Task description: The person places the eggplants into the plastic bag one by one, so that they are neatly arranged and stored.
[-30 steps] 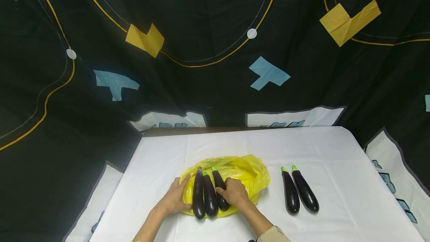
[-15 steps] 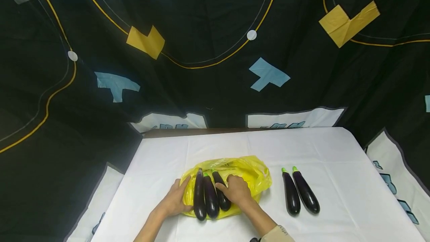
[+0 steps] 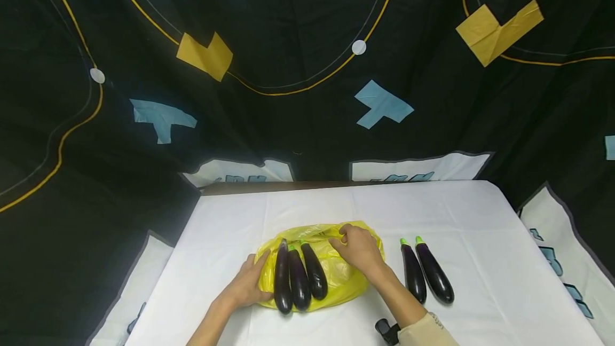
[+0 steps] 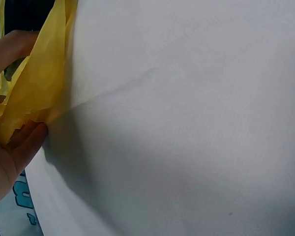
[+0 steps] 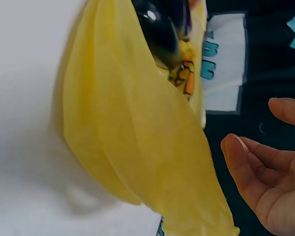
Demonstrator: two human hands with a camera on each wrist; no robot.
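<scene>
A yellow plastic bag (image 3: pixel 342 277) lies open on the white table. Three eggplants sit side by side at its left: a left one (image 3: pixel 282 279), a middle one (image 3: pixel 299 282) and a right one (image 3: pixel 315 274). My left hand (image 3: pixel 247 283) holds the bag's left side; in the left wrist view, fingers (image 4: pixel 30 142) lie along the yellow plastic (image 4: pixel 44 81). Over the bag's right part hovers my right hand (image 3: pixel 357 249). In the right wrist view its thumb and fingers (image 5: pixel 238 164) are apart with nothing between them, beside the bag wall (image 5: pixel 137 123).
Two more eggplants, one (image 3: pixel 414 275) beside the other (image 3: pixel 434 274), lie on the white-covered table (image 3: pixel 495 260) right of the bag. A small black object (image 3: pixel 387 331) shows by the right sleeve (image 3: pixel 427 331). A dark curtain (image 3: pixel 298 138) hangs behind the table.
My right hand has let go of the right eggplant in the bag and moved up and right over the bag. The left hand stays at the bag's left side.
</scene>
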